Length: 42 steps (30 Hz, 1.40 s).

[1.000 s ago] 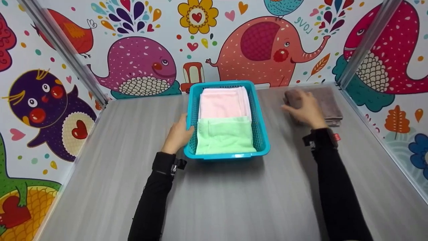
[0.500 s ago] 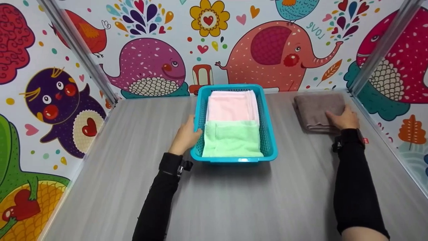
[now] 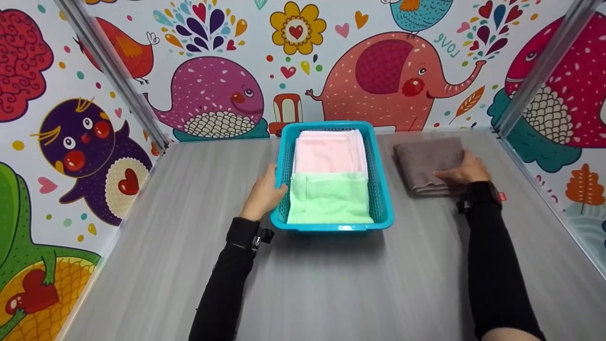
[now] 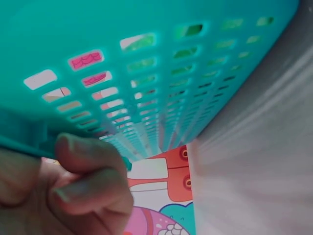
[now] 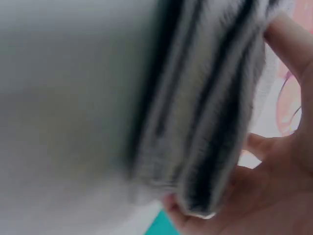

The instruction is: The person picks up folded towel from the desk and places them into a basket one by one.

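Observation:
A teal plastic basket (image 3: 331,226) with perforated sides stands on the grey table. Inside it lie a folded pink towel (image 3: 326,151) and, nearer, a folded light green towel (image 3: 331,196). My left hand (image 3: 263,194) grips the basket's left rim; in the left wrist view its fingers (image 4: 93,171) curl under that rim. To the basket's right is a folded brown towel (image 3: 428,163). My right hand (image 3: 466,169) holds it by its right side, thumb over the near part and fingers at the far right edge. The right wrist view shows its stacked folds (image 5: 200,112) against the hand.
A wall with cartoon animals (image 3: 374,80) closes off the back of the table (image 3: 331,293), and patterned panels stand at both sides. Metal posts (image 3: 113,76) mark the corners. A strip of table separates the basket from the brown towel.
My right hand has moved from the brown towel's left part to its right side, then shifted the towel left toward the basket. My left hand stays on the basket rim.

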Each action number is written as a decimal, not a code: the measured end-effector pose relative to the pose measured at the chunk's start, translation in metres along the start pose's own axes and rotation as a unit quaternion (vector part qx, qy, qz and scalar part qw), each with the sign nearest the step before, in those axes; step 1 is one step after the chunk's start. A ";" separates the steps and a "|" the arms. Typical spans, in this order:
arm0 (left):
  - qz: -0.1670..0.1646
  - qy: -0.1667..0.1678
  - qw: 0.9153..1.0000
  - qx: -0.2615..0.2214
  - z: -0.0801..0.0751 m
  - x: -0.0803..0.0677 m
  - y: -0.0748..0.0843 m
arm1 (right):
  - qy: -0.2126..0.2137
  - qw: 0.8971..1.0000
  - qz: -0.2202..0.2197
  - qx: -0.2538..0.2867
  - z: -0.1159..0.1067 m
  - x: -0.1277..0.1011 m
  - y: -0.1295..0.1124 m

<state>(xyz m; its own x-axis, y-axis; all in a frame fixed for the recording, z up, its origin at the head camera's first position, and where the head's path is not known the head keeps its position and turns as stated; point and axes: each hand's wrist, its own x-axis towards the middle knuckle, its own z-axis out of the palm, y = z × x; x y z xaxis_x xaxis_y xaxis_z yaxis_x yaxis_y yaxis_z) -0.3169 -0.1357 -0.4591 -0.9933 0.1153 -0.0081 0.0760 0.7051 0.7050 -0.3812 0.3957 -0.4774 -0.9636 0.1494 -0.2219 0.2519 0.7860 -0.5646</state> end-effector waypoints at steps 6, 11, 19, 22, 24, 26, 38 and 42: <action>0.009 0.002 1.000 -0.013 0.003 0.001 0.003 | -0.033 0.999 0.014 -0.040 0.012 -0.003 -0.029; -0.001 -0.009 1.000 -0.015 0.007 0.001 0.005 | -0.012 0.999 0.047 -0.003 0.022 0.002 -0.028; 0.000 -0.011 1.000 -0.018 0.007 0.002 0.005 | -0.036 0.999 0.002 -0.014 0.028 -0.008 -0.015; -0.002 -0.011 1.000 -0.015 0.005 0.002 0.004 | -0.053 0.998 -0.015 -0.025 0.030 -0.022 -0.012; -0.005 -0.013 1.000 -0.010 0.004 0.002 0.003 | -0.070 0.997 -0.024 -0.028 0.031 -0.032 -0.008; -0.006 -0.014 1.000 -0.003 0.002 0.001 0.003 | -0.088 0.995 -0.029 -0.026 0.032 -0.043 -0.003; 0.005 -0.011 1.000 -0.002 -0.002 0.000 0.002 | -0.124 0.989 -0.074 0.019 0.030 -0.076 0.013; 0.001 -0.013 1.000 0.003 -0.001 -0.001 0.002 | -0.119 0.984 -0.092 0.090 0.025 -0.077 0.012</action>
<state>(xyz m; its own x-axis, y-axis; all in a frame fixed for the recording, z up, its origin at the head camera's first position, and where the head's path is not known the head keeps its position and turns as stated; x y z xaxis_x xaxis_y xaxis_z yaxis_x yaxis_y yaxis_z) -0.3160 -0.1352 -0.4568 -0.9906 0.1345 -0.0253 0.0785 0.7097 0.7001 -0.3018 0.3789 -0.4874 -0.9512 -0.1477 -0.2709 0.1076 0.6640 -0.7400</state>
